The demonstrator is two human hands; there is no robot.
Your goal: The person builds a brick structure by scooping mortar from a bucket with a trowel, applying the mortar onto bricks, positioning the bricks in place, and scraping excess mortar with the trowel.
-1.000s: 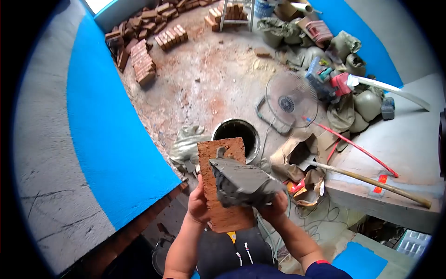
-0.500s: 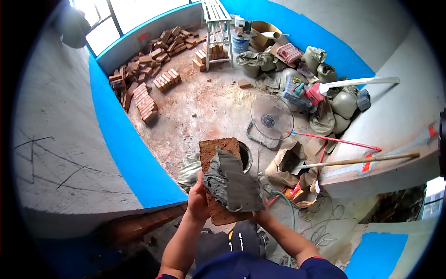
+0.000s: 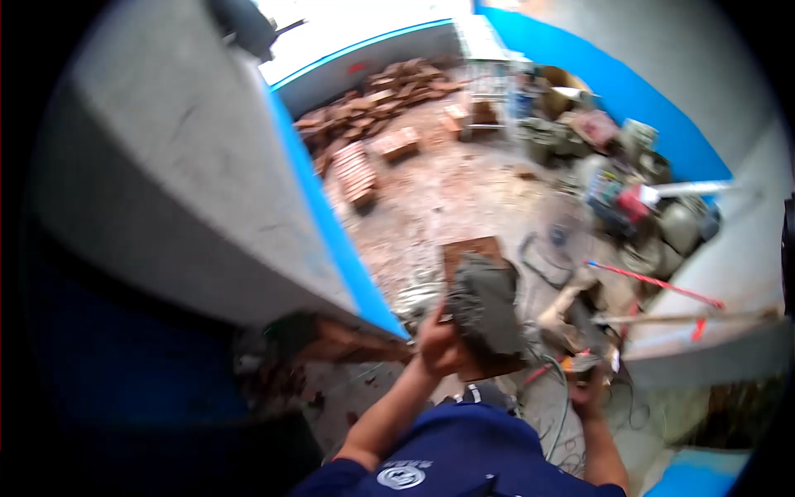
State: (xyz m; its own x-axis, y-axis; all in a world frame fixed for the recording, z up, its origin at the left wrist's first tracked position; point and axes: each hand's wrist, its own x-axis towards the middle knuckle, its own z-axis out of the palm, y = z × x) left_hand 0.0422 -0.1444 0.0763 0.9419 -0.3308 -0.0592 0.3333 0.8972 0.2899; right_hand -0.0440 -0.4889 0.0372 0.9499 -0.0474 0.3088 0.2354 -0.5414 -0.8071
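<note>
My left hand (image 3: 439, 344) grips the left edge of a reddish-brown, rough brick (image 3: 470, 247) held up in front of my body. A thick layer of wet grey mortar (image 3: 489, 302) covers most of its upper face. Off to the right and apart from the brick, my right hand (image 3: 588, 391) is closed around what looks like a trowel (image 3: 585, 361), its grey blade blurred by motion. The brick's underside and the fingers beneath it are hidden.
Loose bricks (image 3: 381, 98) lie heaped by the far wall, with short stacked rows (image 3: 356, 172) nearer. A standing fan (image 3: 563, 236), an open paper bag (image 3: 559, 311), poles (image 3: 654, 283) and filled sacks (image 3: 681, 225) crowd the right. A blue-edged wall (image 3: 331, 240) runs along the left.
My right hand and the trowel have come away from the mortar and swung right. The mortar now shows uncovered. My view has turned left, so the room appears shifted right and blurred.
</note>
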